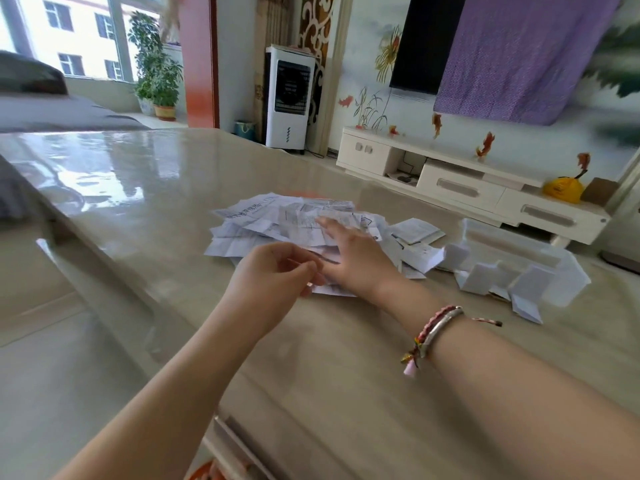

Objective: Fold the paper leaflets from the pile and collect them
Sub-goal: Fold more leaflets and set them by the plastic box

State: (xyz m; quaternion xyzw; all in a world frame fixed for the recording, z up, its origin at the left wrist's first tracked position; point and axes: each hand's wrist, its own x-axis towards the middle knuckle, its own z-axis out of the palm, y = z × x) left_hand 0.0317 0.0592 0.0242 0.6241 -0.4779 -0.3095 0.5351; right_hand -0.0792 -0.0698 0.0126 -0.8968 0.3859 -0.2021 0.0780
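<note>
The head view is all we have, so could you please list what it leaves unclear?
- Leaflet pile: print blurred, unreadable.
- Right hand: covers the sheets beneath; contact unclear.
- Left hand: curled fingers hide any grip on the paper edge.
- Folded leaflets: blurred, uncountable.
- Clear box: contents indistinct.

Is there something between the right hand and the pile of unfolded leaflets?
Nothing visible. The right hand already reaches flat over the pile of unfolded leaflets; the left hand hovers at its near edge.
</note>
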